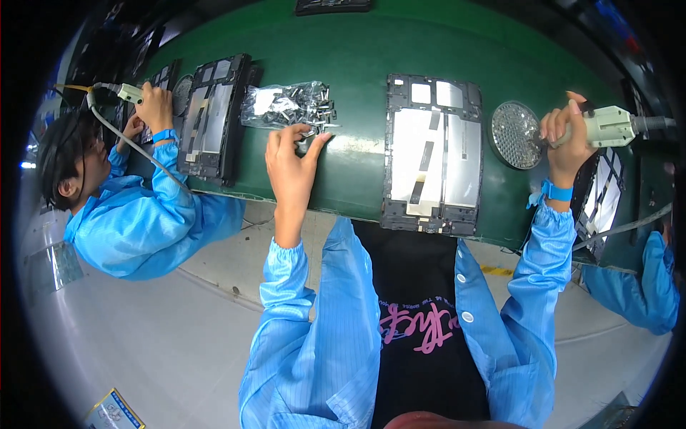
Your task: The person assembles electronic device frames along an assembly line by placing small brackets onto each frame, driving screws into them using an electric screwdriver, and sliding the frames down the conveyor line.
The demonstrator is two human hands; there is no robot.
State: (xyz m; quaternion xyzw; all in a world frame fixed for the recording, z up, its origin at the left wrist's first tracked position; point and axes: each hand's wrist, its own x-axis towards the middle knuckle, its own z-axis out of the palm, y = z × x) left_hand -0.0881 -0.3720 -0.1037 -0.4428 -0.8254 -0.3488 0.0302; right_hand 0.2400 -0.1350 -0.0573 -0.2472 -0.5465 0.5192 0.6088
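Surface: green work belt [357,64] running left to right, with a pale floor under it.
Left hand: left hand [291,168] lies flat on the belt, fingers open and spread, tips reaching away from the body. It holds nothing I can see.
Small parts: pile of small metal parts [311,107] in a clear bag [268,104] sits just past the fingertips, touching or almost touching them. This hand is much nearer to it than the other.
Flat panel: open tablet frame [432,154] lies beside that hand, toward the other hand, long side pointing away from the body.
Right hand: right hand [564,136] is closed tight around a pale electric screwdriver [607,126], lying sideways.
Dish: round silver dish [516,134] sits just beside that fist.
Far off: a co-worker in blue [143,214] works on another panel.
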